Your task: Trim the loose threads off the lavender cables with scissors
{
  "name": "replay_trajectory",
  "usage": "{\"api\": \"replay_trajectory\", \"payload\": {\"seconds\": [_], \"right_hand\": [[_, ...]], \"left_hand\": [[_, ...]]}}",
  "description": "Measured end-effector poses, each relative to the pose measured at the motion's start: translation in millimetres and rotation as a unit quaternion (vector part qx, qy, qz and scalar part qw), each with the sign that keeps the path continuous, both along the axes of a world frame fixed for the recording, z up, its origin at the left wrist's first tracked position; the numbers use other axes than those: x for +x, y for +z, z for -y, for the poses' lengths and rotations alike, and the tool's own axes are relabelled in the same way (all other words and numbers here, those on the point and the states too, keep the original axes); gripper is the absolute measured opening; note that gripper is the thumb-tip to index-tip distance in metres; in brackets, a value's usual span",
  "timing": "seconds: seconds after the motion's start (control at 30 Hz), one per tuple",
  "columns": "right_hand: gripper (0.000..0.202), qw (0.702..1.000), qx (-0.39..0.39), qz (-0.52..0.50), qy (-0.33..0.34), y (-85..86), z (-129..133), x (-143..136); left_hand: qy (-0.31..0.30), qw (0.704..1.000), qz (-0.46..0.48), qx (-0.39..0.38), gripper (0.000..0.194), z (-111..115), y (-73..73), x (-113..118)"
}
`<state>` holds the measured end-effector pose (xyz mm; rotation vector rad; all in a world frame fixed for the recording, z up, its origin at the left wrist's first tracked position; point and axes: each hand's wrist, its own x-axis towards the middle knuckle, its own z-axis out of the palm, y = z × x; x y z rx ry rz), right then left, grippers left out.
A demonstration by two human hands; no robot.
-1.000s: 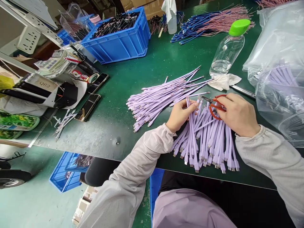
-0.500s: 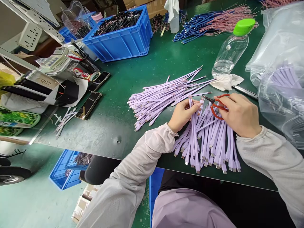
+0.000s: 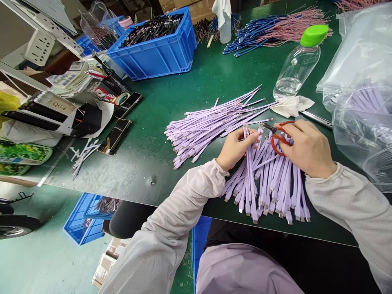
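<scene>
My left hand [image 3: 236,148] is closed on a purple USB cable [image 3: 250,179], pinching it near its bare wire end. In my right hand [image 3: 309,149] is a pair of pliers [image 3: 280,138] with orange-red handles and dark jaws, possibly cutters. Their jaws point left, at the cable ends near my left fingertips; whether they touch a wire I cannot make out. Under both hands a fan of purple cables [image 3: 277,183] lies with its metal plugs toward the table's front edge. A second pile of purple cables [image 3: 199,130] lies beyond my left hand, stripped copper ends to the right.
A clear bottle with a green cap [image 3: 290,69], a white cloth [image 3: 292,106] and a cutter knife [image 3: 317,119] lie beyond my right hand. Plastic bags [image 3: 358,81] fill the right side. A blue crate [image 3: 159,59] of black cables stands at the back; two phones [image 3: 115,136] lie left.
My right hand and the pliers have shifted very slightly, and the handles sit a little differently. The left hand and the cable piles look the same.
</scene>
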<state>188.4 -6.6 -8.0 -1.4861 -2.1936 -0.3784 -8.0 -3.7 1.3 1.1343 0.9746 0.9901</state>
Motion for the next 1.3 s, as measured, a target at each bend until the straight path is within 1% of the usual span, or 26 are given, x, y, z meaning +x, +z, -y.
{"api": "replay_trajectory", "payload": {"seconds": [0.17, 0.3, 0.47, 0.8, 0.87, 0.9, 0.97, 1.0, 1.07, 1.1, 1.13, 1.17, 1.2, 1.3], "right_hand": [[0.022, 1.0, 0.009, 0.01, -0.022, -0.9, -1, 3], [0.022, 1.0, 0.017, 0.012, -0.014, -0.6, 0, 2], [0.02, 1.0, 0.016, 0.009, -0.009, 0.1, 0, 1], [0.012, 0.999, 0.03, -0.011, -0.013, -1.6, 0, 2], [0.011, 0.998, 0.023, -0.049, -0.024, -0.8, -1, 2], [0.011, 0.996, 0.015, -0.084, -0.026, 0.3, -2, 1], [0.015, 0.983, -0.02, -0.184, -0.013, 3.6, -2, -2], [0.018, 0.97, -0.046, -0.241, -0.002, 5.7, -2, -5], [0.024, 0.934, -0.104, -0.34, 0.022, 9.5, -2, -11], [0.026, 0.919, -0.127, -0.372, 0.033, 10.7, -2, -14], [0.026, 0.912, -0.138, -0.385, 0.039, 11.2, -2, -16], [0.025, 0.914, -0.137, -0.379, 0.039, 10.9, -2, -17], [0.024, 0.926, -0.124, -0.355, 0.035, 9.7, -3, -16], [0.022, 0.974, -0.058, -0.219, -0.001, 2.8, -6, -8]], "left_hand": [[0.003, 1.0, 0.003, 0.0, 0.025, -1, -2.0, 0], [-0.001, 1.0, -0.001, 0.01, 0.026, -1, -3.7, 0], [-0.004, 1.0, 0.005, 0.022, 0.028, 0, -2.5, 0], [-0.005, 1.0, -0.003, 0.012, 0.028, 0, -0.6, 1], [-0.01, 1.0, -0.012, 0.007, 0.026, 0, -0.8, 0], [-0.014, 1.0, -0.017, 0.003, 0.025, 0, -0.9, 0], [-0.023, 0.999, -0.027, -0.009, 0.024, 0, -0.7, 0], [-0.028, 0.999, -0.032, -0.014, 0.024, 0, -0.6, 0], [-0.035, 0.998, -0.041, -0.013, 0.024, 1, -0.1, 1], [-0.037, 0.998, -0.044, -0.008, 0.024, 1, 0.2, 2], [-0.038, 0.998, -0.048, -0.004, 0.024, 2, 0.4, 2], [-0.037, 0.998, -0.048, -0.002, 0.024, 2, 0.4, 3], [-0.035, 0.998, -0.044, -0.001, 0.024, 2, 0.3, 3], [-0.029, 0.999, -0.017, -0.003, 0.025, 1, -1.3, 3]]}}
